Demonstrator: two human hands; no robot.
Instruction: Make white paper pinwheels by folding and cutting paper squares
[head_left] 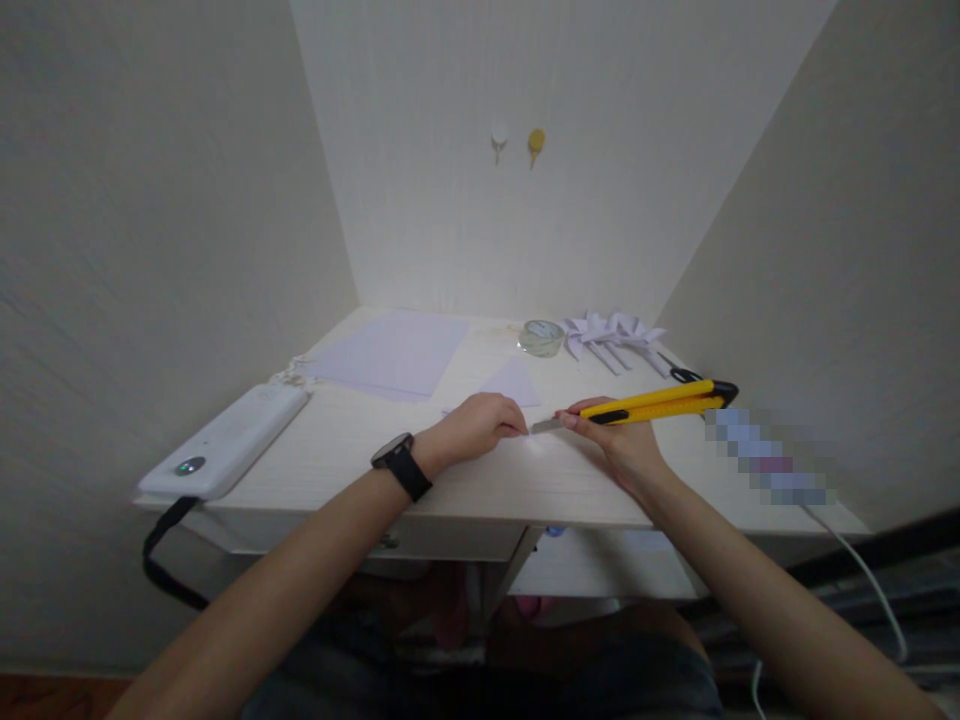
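Note:
My right hand (619, 440) is closed around a yellow utility knife (652, 402). Its blade extends to the left, and the tip is close to the fingertips of my left hand (487, 425). The left fingers are pinched together just above the desk; a tiny pale bit shows at their tips, too small to name. A black watch sits on the left wrist. Behind the left hand lies a small piece of pale paper (514, 382), partly hidden by that hand.
Larger paper sheets (397, 350) lie at the back left of the white desk (330, 455). A tape roll (541, 338), folded paper pinwheels (611, 335) and black scissors (684, 374) are at the back right. A white device (232, 440) rests at the left edge, a blurred power strip (769, 460) at the right.

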